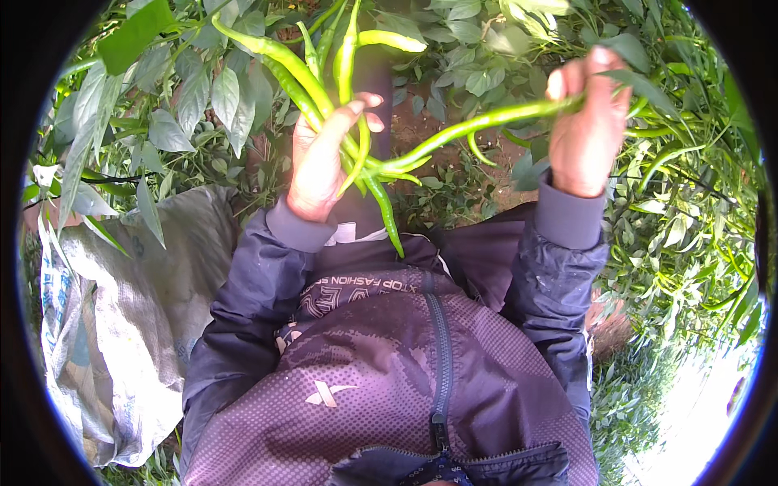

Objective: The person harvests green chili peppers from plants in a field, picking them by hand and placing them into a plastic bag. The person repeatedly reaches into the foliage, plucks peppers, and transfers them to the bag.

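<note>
My left hand (325, 155) is closed around a bunch of long green chili peppers (298, 73). Their tips and stems stick out above and below the fingers, one hanging down towards my jacket. At the upper right, my right hand (586, 121) is raised and slightly blurred beside the pepper leaves. Its fingers are around the end of another long green chili pepper (480, 124), which stretches across to the lower part of the bunch. More green peppers (668, 158) hang among the leaves just right of that hand.
Leafy pepper plants (681, 231) stand close on the right, and others (176, 121) on the left. A white woven sack (140, 279) lies at my left side. Brown soil (419, 130) shows between the plants. A thin dark line runs through the foliage on both sides.
</note>
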The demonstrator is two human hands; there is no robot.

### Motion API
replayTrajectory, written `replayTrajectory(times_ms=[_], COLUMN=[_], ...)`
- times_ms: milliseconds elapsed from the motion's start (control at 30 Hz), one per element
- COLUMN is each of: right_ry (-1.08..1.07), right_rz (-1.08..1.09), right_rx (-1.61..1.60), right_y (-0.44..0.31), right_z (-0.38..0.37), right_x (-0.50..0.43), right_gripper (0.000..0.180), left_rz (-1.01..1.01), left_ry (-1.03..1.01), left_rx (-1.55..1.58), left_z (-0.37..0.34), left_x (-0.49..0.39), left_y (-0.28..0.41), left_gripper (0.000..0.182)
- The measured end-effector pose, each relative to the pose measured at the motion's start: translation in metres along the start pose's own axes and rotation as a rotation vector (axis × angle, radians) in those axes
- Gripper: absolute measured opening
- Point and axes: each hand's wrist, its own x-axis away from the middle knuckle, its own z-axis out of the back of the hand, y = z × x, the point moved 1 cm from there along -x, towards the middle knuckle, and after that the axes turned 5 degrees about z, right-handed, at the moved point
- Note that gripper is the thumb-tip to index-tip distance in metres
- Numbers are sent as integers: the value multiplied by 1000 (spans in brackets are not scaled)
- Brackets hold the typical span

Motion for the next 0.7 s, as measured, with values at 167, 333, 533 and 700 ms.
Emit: replayTrajectory(times_ms=[167, 333, 533, 700], right_ry=[-214, -20, 58, 156], right_rz=[-193, -144, -274, -104], right_rx=[640, 1142, 579, 438], right_y=[84, 168, 195, 158], right_z=[28, 66, 80, 71], right_x=[47, 53, 25, 21], right_gripper=[35, 35, 36, 22], left_rz=[33, 47, 57, 53], left_ry=[28, 24, 38, 32], left_rx=[-21, 6, -11, -10], left_z=[5, 6, 6, 7], left_x=[-2, -4, -4, -3], left_y=[2, 1, 0, -1], left_gripper=[17, 18, 17, 16])
